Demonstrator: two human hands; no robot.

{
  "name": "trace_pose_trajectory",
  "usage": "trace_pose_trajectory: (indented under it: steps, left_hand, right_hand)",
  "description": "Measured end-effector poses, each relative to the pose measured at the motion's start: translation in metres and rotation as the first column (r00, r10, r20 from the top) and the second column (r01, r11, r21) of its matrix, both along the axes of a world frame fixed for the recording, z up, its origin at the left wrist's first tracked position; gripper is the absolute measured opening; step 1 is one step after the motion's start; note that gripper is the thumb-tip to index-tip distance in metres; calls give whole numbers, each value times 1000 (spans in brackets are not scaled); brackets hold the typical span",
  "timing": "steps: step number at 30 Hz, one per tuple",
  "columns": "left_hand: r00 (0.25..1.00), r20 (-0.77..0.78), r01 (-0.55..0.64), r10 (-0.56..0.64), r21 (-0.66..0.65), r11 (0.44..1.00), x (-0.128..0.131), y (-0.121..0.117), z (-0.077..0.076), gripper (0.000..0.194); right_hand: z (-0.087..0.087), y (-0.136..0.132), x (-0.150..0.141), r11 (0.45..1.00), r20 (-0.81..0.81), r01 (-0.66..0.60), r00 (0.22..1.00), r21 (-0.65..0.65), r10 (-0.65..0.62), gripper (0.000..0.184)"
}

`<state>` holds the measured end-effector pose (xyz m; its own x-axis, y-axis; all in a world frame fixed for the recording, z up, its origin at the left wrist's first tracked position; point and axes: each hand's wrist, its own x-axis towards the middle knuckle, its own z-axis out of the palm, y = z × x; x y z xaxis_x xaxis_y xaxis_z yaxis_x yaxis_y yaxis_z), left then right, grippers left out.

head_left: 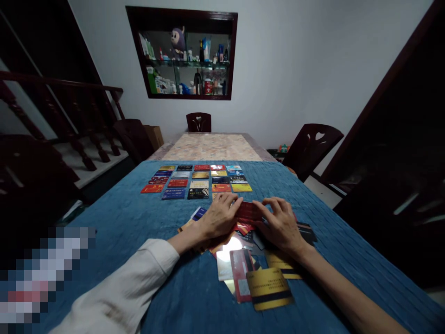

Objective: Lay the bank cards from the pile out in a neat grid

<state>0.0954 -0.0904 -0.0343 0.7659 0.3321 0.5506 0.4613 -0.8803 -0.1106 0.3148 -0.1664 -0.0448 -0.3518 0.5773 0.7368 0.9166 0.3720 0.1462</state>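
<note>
Between my two hands a dark red card [249, 210] is held up by its ends, above a loose pile of cards. The fingers of my left hand [221, 216] are closed at its left end. My right hand [281, 225] pinches the right end with bent fingers. Nearest me in the pile are a gold card [270, 288] with a dark stripe and a red card [240, 274]. Part of the pile is hidden under my hands and wrists. Beyond them, several cards lie in rows, among them a blue card [174, 193] and a black card [198, 193].
A blue cloth [114, 232] covers the near part of the table, and the patterned tabletop [208, 146] shows at the far end. Chairs stand around it, including a dark chair [313, 148] at the right. A wall shelf [187, 60] holds bottles and a plush toy.
</note>
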Motion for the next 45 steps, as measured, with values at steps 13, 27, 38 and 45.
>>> trace_pose_trajectory:
  steps: [13, 27, 38, 45]
  left_hand:
    - [996, -74, -36, 39, 30, 999, -9, -2, 15, 43]
    - [963, -184, -213, 197, -69, 975, -49, 14, 38, 53]
    - [904, -285, -366, 319, -131, 921, -89, 42, 60, 41]
    - [876, -322, -427, 359, -169, 889, -118, 67, 64, 34]
  right_hand:
    - [0, 5, 0, 998, 27, -54, 998, -20, 55, 43]
    - [21, 46, -42, 990, 51, -80, 995, -117, 86, 40]
    - [35, 99, -87, 930, 6, -104, 994, -352, 113, 46]
    - [44, 129, -119, 887, 10, -109, 992, -448, 127, 47]
